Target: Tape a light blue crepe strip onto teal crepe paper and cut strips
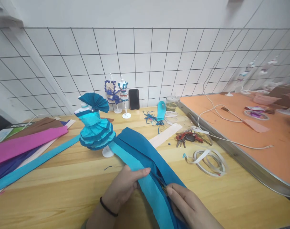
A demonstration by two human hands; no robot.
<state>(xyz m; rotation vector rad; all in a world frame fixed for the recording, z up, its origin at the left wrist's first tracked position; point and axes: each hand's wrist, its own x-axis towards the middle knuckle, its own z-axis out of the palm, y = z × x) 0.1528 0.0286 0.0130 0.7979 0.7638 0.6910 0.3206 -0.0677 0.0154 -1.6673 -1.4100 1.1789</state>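
My left hand (123,184), a black band on its wrist, pinches a long light-blue crepe paper strip (156,203) with the thumb on top. My right hand (188,203) is closed on a pair of scissors (162,184), whose dark blades lie along the paper; the handles are mostly hidden in the fingers. Beside the strip runs a wider dark-blue crepe paper sheet (145,143), reaching away towards a small dress form (94,124) in a ruffled turquoise dress with a pleated dark-blue fan at its top.
Folded crepe paper strips (30,143) are piled at the left. Two smaller dress forms (123,92) and a phone (134,99) stand at the back wall. Keys (190,136) and rolls of white tape (210,162) lie on the right. A metal-edged orange table (254,140) adjoins there.
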